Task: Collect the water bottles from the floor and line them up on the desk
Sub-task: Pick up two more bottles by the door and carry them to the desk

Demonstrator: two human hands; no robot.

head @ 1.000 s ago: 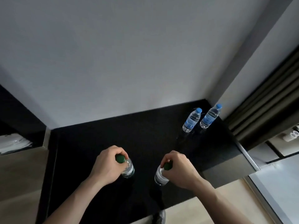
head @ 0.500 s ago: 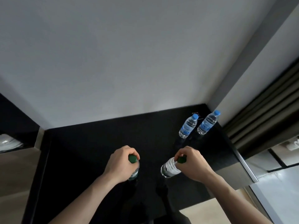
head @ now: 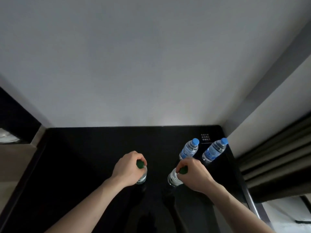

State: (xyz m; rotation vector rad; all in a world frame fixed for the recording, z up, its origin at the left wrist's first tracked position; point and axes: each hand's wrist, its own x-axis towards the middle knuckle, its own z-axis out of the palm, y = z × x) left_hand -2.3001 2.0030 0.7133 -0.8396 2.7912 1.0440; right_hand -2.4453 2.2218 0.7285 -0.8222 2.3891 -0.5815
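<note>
Two clear bottles with blue caps stand side by side at the back right of the black desk: one blue-cap bottle on the left and another blue-cap bottle nearer the wall corner. My left hand grips a green-cap bottle by its neck, upright over the desk's middle. My right hand holds a second green-cap bottle by the cap, tilted, just in front of the blue-cap pair. Whether their bases touch the desk is unclear.
A grey wall rises behind the desk. A small white printed label sits near the back right corner. Dark curtains hang to the right, past the desk's metal-edged side. A lower shelf with something white is at far left.
Both hands have carried the green-cap bottles farther back and to the right over the desk, closer to the blue-cap pair. The view has shifted with them.
</note>
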